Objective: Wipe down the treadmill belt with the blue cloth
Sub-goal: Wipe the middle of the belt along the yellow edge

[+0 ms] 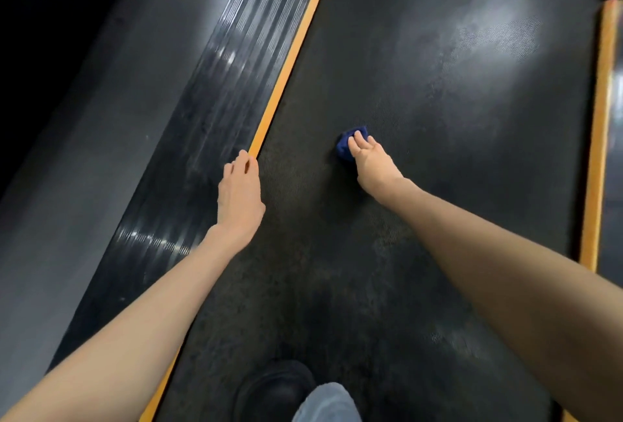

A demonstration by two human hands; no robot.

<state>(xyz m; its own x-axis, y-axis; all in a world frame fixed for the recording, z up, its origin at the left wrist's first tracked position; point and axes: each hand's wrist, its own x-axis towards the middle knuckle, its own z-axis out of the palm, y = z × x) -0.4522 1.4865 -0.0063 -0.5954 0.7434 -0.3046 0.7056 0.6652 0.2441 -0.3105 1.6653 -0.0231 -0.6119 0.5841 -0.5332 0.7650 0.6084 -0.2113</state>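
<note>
The dark textured treadmill belt (pixel 438 152) runs up the middle of the view. A small bunched blue cloth (pixel 345 147) lies on it near the centre. My right hand (pixel 367 160) presses the cloth flat against the belt, fingers laid over its top; most of the cloth is hidden under the hand. My left hand (pixel 240 192) rests at the belt's left border, its curled fingertips touching the orange strip (pixel 290 61), holding nothing.
A ribbed black side rail (pixel 215 101) lies left of the orange strip, with grey floor beyond. A second orange strip (pixel 598 135) edges the belt on the right. My black shoe (pixel 273 391) and a jeans leg (pixel 327 403) stand on the belt at the bottom.
</note>
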